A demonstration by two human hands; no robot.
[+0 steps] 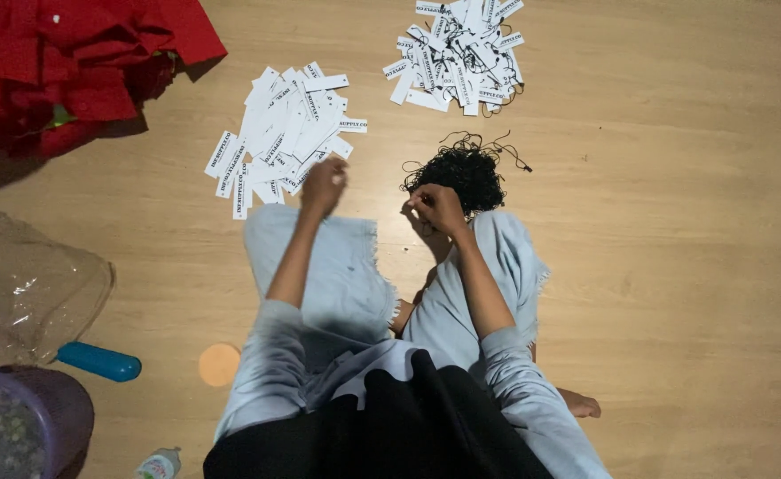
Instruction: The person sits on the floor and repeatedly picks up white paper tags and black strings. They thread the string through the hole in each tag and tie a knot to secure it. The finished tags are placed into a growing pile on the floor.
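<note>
Seated on wooden floor [674, 266]; left hand [323, 184] blurred at near edge of plain white tag pile [279, 142], grip cannot be told; right hand [437, 207] curled shut beside tangle of black strings [463, 168], contents hidden. Strung tags [457, 53] lie well apart. Risk, as judged: loops snag, one pull drags several strings; sleeves could scatter loose tags

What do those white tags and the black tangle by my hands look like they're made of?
White tags: likely matte card or stiff paper, since they lie flat with crisp straight edges. Black tangle: probably thin cord or elastic string, as fine curling loops stick out. Neither is certain from this view.
</note>
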